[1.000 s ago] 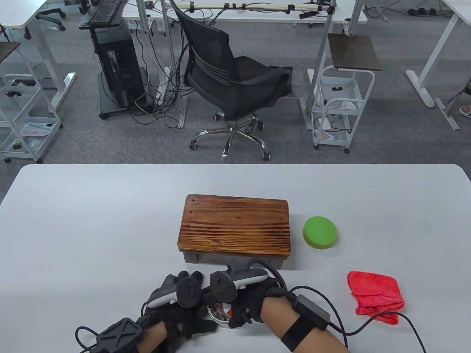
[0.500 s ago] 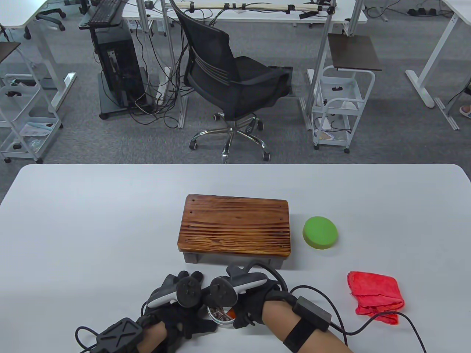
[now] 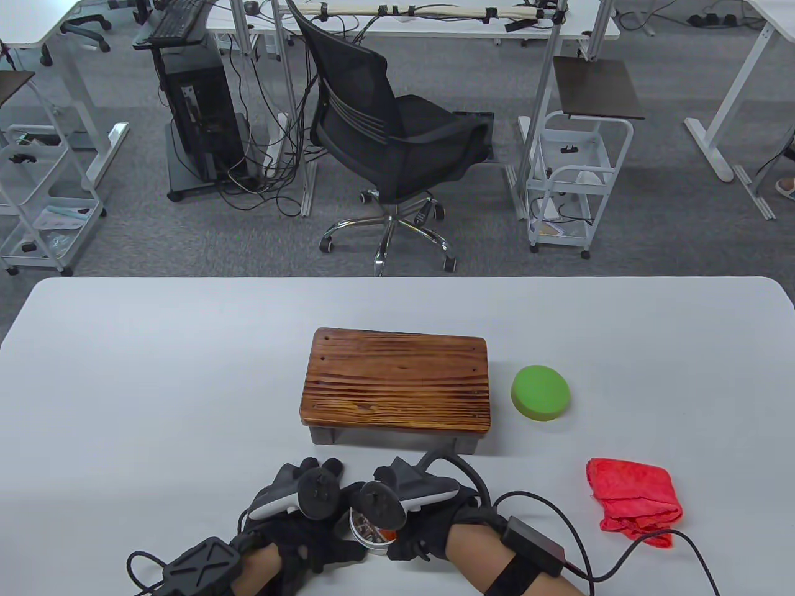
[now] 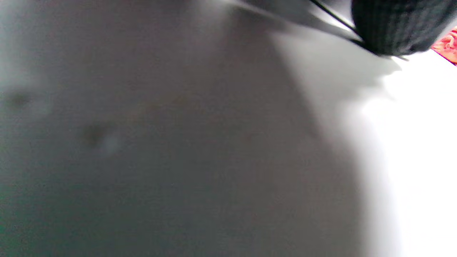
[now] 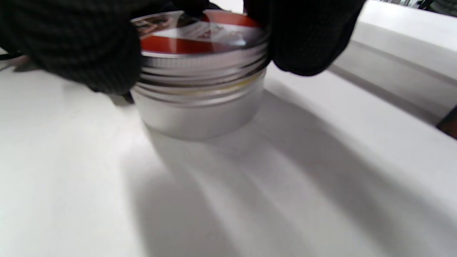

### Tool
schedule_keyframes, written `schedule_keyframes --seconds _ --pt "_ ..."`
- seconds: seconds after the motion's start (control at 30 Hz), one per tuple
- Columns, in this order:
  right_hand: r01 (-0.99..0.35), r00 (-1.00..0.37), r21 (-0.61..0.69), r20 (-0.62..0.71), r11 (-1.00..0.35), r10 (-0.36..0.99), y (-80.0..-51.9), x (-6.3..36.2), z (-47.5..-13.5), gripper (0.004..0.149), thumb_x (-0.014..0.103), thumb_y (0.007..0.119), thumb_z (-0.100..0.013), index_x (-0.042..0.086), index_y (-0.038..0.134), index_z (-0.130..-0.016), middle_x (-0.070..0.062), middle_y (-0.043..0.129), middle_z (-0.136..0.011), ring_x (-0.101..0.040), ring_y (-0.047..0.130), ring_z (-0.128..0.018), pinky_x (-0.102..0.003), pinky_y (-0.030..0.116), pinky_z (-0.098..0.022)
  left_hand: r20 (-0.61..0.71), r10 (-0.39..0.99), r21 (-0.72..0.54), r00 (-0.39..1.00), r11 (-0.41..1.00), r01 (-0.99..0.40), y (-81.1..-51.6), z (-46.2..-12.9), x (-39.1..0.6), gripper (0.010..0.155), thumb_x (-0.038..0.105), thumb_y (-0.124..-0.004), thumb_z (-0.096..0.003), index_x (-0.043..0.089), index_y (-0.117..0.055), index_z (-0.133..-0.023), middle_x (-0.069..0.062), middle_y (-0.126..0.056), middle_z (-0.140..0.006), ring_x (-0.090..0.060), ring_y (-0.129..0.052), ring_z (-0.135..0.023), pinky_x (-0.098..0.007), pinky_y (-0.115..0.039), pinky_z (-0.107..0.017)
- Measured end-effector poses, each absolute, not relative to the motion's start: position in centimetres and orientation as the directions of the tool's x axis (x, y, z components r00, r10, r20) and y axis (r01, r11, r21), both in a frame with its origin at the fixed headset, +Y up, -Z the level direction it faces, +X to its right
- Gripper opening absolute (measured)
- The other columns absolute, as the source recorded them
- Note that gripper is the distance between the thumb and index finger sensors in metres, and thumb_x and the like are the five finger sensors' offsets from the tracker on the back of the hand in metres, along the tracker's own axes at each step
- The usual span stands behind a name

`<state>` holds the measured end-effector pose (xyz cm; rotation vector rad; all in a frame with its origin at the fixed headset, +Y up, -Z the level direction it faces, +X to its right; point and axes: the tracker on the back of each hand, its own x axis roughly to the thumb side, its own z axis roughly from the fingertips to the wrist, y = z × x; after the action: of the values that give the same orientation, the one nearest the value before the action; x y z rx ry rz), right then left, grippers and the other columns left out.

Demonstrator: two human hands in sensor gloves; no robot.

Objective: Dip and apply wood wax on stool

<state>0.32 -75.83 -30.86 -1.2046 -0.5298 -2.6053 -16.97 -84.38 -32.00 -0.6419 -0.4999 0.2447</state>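
Table view: both hands met at the desk's (image 3: pixel 124 347) near edge over a small wax tin (image 3: pixel 371 532), left hand (image 3: pixel 298 528) and right hand (image 3: pixel 428 515) against it; stool (image 3: pixel 397 385) sat mid-desk, green sponge (image 3: pixel 540 393) just right of it, red cloth (image 3: pixel 633 501) toward the near right. Left wrist view: blur, left grip cannot be told. Right wrist view: right fingers (image 5: pixel 307 39) clamped the tin's lid (image 5: pixel 203 39).

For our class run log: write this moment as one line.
step: unscrewing lid | right hand: grips round metal wax tin's lid | left hand: at tin | wooden stool: untouched
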Motion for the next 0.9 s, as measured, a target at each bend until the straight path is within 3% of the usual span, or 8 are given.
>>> schedule_keyframes --seconds 0.2,0.43,0.57,0.7,0.8,0.9 --pt "0.307 -0.674 0.165 0.733 -0.937 -0.092 -76.3 0.5 -30.1 0.069 0.063 0.083 -0.05 0.033 0.053 -0.104 -0.002 0.054 -0.106 -0.025 0.076 -0.088 -0.035 0.084 -0.062 0.368 0.367 -0.626 0.854 0.778 -0.064 -84.4 -31.9 -17.0 0.086 0.076 -0.068 -0.0538 0.047 -0.009 -0.109 -0.014 0.025 -0.112 -0.052 0.026 -0.093 -0.081 0.006 -0.055" --pt "0.229 -0.805 0.207 0.589 -0.951 -0.066 -76.7 0.5 -29.2 0.069 0.067 0.078 -0.052 0.032 0.052 -0.106 -0.002 0.052 -0.107 -0.025 0.078 -0.083 -0.037 0.083 -0.056 0.363 0.368 -0.625 0.856 0.778 -0.07 -84.4 -31.9 -17.0 0.087 0.075 -0.068 -0.0538 0.045 -0.008 -0.11 -0.014 0.024 -0.113 -0.052 0.025 -0.093 -0.081 0.005 -0.055" --pt "0.21 -0.832 0.157 0.547 -0.965 -0.092 -77.1 0.3 -28.9 0.075 0.074 0.074 -0.049 0.032 0.05 -0.106 -0.001 0.054 -0.104 -0.025 0.078 -0.08 -0.037 0.084 -0.053 0.359 0.37 -0.623 0.857 0.778 -0.075 -84.4 -31.9 -17.1 0.086 0.075 -0.068 -0.0537 0.046 -0.009 -0.11 -0.014 0.023 -0.113 -0.052 0.025 -0.093 -0.081 0.005 -0.055" --pt "0.315 -0.807 0.291 0.583 -0.903 -0.093 -76.0 0.5 -30.0 0.075 0.073 0.072 -0.053 0.036 0.038 -0.109 0.001 0.044 -0.111 -0.029 0.071 -0.092 -0.044 0.08 -0.059 0.356 0.37 -0.623 0.858 0.778 -0.077 -84.4 -31.9 -17.2 0.085 0.075 -0.067 -0.0544 0.046 -0.01 -0.11 -0.015 0.023 -0.113 -0.052 0.025 -0.093 -0.081 0.005 -0.055" --pt "0.274 -0.743 0.378 0.667 -0.884 0.054 -75.2 0.6 -31.5 0.082 0.069 0.083 -0.049 0.041 0.036 -0.109 -0.005 0.033 -0.116 -0.033 0.066 -0.098 -0.049 0.078 -0.06 0.356 0.37 -0.623 0.858 0.779 -0.078 -84.4 -31.9 -17.2 0.085 0.075 -0.067 -0.0543 0.046 -0.01 -0.11 -0.015 0.023 -0.113 -0.052 0.025 -0.093 -0.081 0.005 -0.055" --pt "0.349 -0.651 0.343 0.758 -0.872 0.037 -74.6 -0.1 -32.2 0.077 0.058 0.091 -0.048 0.046 0.042 -0.105 -0.001 0.032 -0.117 -0.034 0.061 -0.103 -0.056 0.075 -0.065 0.355 0.371 -0.623 0.858 0.779 -0.079 -84.4 -31.9 -17.2 0.085 0.075 -0.068 -0.0542 0.046 -0.01 -0.11 -0.014 0.023 -0.113 -0.052 0.025 -0.093 -0.081 0.005 -0.055"
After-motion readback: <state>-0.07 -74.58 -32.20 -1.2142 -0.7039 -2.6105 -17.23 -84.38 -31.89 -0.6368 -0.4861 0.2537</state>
